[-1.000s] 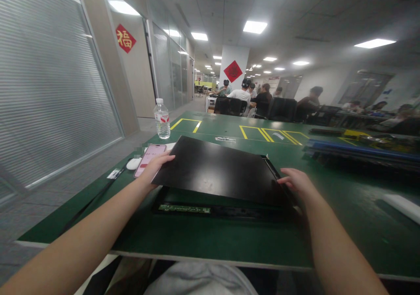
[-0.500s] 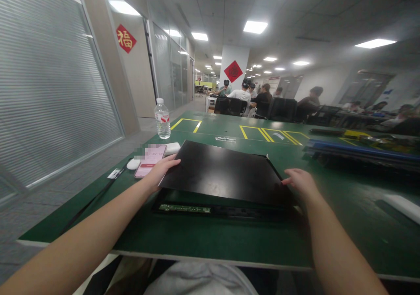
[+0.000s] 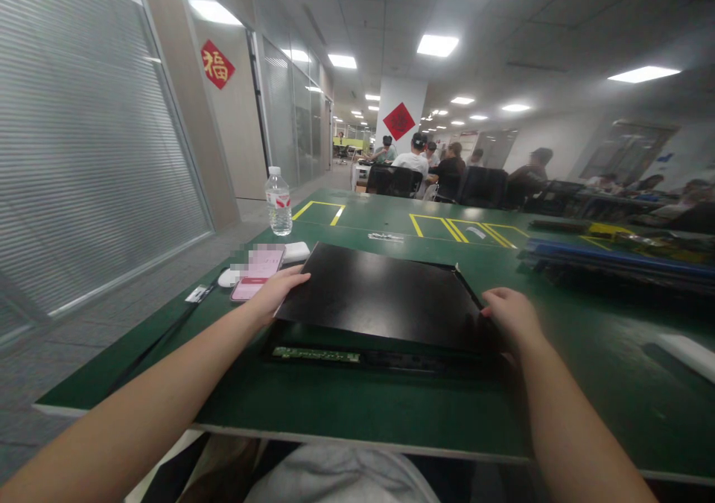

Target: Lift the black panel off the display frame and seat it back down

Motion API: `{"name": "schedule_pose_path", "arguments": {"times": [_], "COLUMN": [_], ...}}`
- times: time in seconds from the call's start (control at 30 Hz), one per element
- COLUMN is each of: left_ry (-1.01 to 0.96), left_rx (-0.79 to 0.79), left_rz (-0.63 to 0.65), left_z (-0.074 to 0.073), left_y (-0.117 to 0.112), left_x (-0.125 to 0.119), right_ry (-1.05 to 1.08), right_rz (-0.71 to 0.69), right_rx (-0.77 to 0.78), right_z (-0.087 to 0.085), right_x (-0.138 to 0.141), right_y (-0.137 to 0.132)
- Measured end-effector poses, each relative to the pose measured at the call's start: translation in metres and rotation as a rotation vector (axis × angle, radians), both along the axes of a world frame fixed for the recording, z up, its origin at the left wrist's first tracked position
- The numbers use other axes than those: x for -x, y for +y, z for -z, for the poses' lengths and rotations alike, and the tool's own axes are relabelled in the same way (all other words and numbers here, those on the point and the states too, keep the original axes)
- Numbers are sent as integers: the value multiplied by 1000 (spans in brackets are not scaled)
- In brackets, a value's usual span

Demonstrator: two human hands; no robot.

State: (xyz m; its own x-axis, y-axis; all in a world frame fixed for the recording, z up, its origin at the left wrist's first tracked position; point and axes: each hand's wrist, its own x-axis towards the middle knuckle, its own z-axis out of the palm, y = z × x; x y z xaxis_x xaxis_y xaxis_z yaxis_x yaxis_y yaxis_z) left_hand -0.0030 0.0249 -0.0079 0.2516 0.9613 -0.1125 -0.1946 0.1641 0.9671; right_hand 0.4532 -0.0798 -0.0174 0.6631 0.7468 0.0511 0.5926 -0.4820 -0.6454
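A glossy black flat panel lies tilted in front of me, its near edge raised above the table. My left hand grips its left edge, thumb on top and the other fingers hidden beneath. At the right edge, my right hand is closed, with thumb and fingertips pinching the rim near the corner. Under the near edge shows a dark frame with a narrow green circuit board. A thin dark strip stands up along the panel's right side.
Left of the panel are a phone, a white mouse-like object, a white case and a water bottle. Stacked dark and blue panels lie at right on the green table, near a white bar. People sit beyond.
My right hand's fingers have curled in from a more outstretched pose onto the panel's right edge. The left hand keeps its hold, and the panel's near edge looks almost unchanged.
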Motion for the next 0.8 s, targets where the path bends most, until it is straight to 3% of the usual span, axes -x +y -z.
{"name": "schedule_pose_path", "arguments": {"times": [0.33, 0.5, 0.8], "left_ry": [13, 67, 66], "left_rx": [-7, 1, -18], "left_rz": [-80, -148, -99], "left_z": [-9, -14, -8], "left_y": [-7, -12, -8], "left_x": [-4, -6, -3], "right_ry": [-89, -149, -282], "right_rz": [10, 3, -5], "right_rx": [106, 127, 147], "right_z": [-15, -15, -14], "right_x": [14, 16, 19], "right_y": [-4, -4, -3]}}
